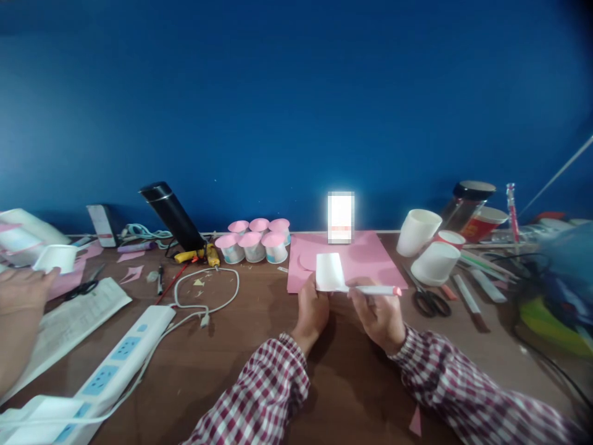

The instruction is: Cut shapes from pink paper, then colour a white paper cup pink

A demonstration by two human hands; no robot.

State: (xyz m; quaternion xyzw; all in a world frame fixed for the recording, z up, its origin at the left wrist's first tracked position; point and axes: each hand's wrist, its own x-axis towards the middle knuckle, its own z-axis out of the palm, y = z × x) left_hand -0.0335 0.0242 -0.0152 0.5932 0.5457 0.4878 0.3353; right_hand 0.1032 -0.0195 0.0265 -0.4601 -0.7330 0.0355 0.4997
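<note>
The left hand (313, 309) is closed around the lower edge of a white paper cup (330, 272), holding it tipped on its side so its wall faces the camera, while the right hand (380, 315) grips a white marker with a pink cap (373, 290), held level with its tip against the cup's lower edge. Both wrists come out of red-and-white checked sleeves (269, 386). The cup hangs just above the near edge of a pink paper sheet (365, 256) that lies flat on the brown table (241, 334). Behind the sheet, against the blue wall (296, 93), stands a small bright white rectangle (341, 216), too washed out to identify. Left of the sheet, six small cups with pink tops (254, 242) cluster together, and farther left lean a black flask (170, 215) and a yellow tool (199, 254), with a loop of white cable (208, 293) in front of them. Right of the sheet, two white paper cups (426, 247) sit tilted, with black scissors (428, 300) just in front of them and a red cup (482, 224) and a dark-lidded jar (467, 204) behind. Well to the left of the sheet, a white power strip (115, 358) runs towards the near table edge, and another person's hand (21, 309) rests beside a small white cup (56, 258).
</note>
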